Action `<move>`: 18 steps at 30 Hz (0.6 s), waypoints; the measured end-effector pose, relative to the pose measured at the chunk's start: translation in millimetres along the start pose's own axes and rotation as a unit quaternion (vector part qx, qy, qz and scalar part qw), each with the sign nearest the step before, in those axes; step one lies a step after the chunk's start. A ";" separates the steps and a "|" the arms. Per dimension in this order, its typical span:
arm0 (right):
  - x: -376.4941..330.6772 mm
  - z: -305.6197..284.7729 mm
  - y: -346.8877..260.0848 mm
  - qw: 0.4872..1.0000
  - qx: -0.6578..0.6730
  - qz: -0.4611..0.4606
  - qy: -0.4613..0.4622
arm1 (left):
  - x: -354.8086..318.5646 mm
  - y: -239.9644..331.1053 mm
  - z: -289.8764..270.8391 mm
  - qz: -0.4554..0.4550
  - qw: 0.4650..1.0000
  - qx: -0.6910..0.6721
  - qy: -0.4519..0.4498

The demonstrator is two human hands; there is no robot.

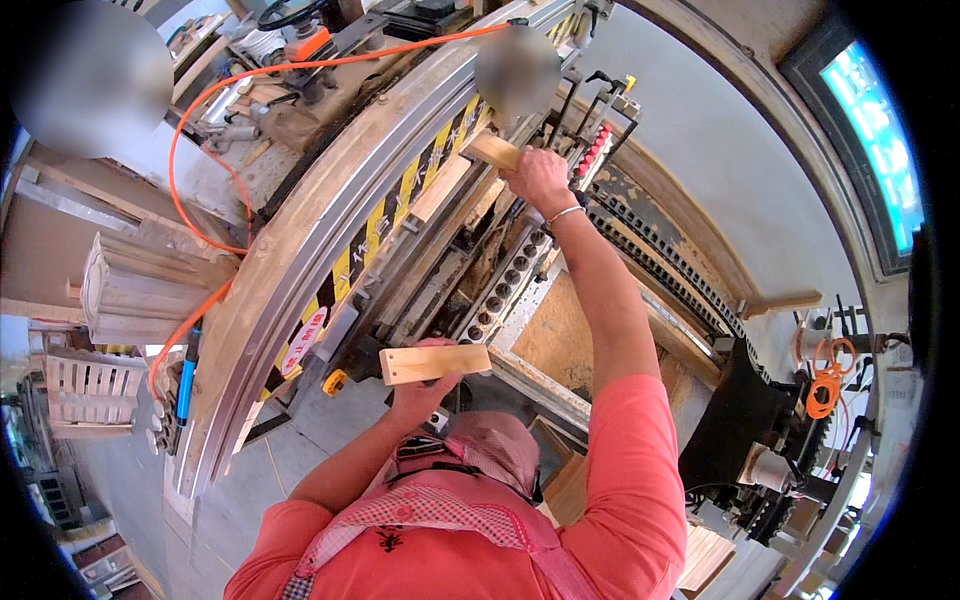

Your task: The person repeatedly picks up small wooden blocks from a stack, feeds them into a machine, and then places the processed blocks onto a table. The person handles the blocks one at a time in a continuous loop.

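Note:
My left hand (418,398) is closed around a pale wooden block (425,364) with small holes at its left end, held level in front of my chest. Farther forward, my right arm reaches over the machine. The right hand (541,183) grips the near end of a second wooden block (492,151), beside the machine's striped guard rail (400,200). Another wooden piece (441,191) lies along that rail, just left of my right hand. A row of black round spindles (500,296) runs below my right wrist.
An orange air hose (172,150) loops across the left side to a blue-handled air gun (187,378). Red knobs (596,150) and black clamps stand beyond my right hand. A lit screen (878,140) hangs at far right. Stacked wood (150,285) and a slatted crate (95,390) are left.

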State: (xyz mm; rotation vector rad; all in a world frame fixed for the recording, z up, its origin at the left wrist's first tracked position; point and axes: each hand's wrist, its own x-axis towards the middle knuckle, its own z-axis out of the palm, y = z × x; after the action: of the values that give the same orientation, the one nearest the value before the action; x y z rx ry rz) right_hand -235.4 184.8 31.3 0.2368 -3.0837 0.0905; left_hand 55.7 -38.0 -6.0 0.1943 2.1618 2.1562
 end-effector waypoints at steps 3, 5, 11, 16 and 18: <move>0.7 0.7 -1.5 1.000 0.007 -0.003 0.004 | -1.7 -2.6 -0.8 -0.009 1.000 -0.009 0.001; 0.7 1.3 -1.1 1.000 0.014 -0.002 0.000 | -1.3 -1.4 -0.2 -0.009 1.000 -0.022 0.006; 0.6 1.6 -1.3 1.000 0.004 -0.002 -0.007 | -0.8 -0.2 -2.4 -0.017 0.999 -0.045 0.001; -3.8 3.5 -7.0 0.999 -0.013 -0.006 0.045 | 0.4 2.6 -5.6 -0.006 1.000 -0.019 -0.007; -3.0 -1.6 -6.7 1.000 -0.010 0.000 0.020 | -0.2 2.4 -6.1 -0.007 1.000 -0.014 -0.008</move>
State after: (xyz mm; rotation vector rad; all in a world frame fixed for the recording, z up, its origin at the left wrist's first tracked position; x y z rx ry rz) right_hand -231.3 178.8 33.1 0.2315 -3.0442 0.0639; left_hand 55.0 -44.1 -3.5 0.1939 2.1168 2.1680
